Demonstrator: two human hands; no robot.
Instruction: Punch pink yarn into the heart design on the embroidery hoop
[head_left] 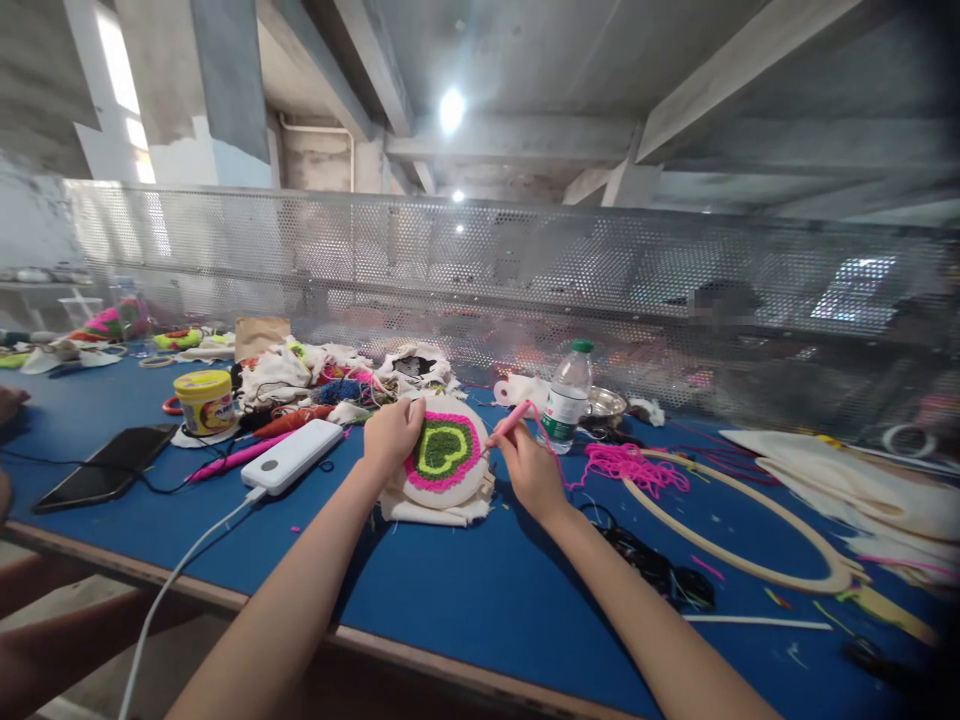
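Note:
My left hand grips the left edge of an embroidery hoop stretched with white cloth. On the cloth is a tufted yarn patch, a green heart outlined in yellow-green with a pink border. Closed around a pink punch needle, my right hand is at the hoop's right side. The needle's tip points to the cloth near the pink border; whether it touches is too small to tell. Pink yarn runs from the tool's top to a loose heap on the right.
A water bottle stands behind my right hand. An empty wooden hoop lies at right. A white power bank, a phone and a yellow tub are at left. Cloth scraps pile before a perforated metal screen.

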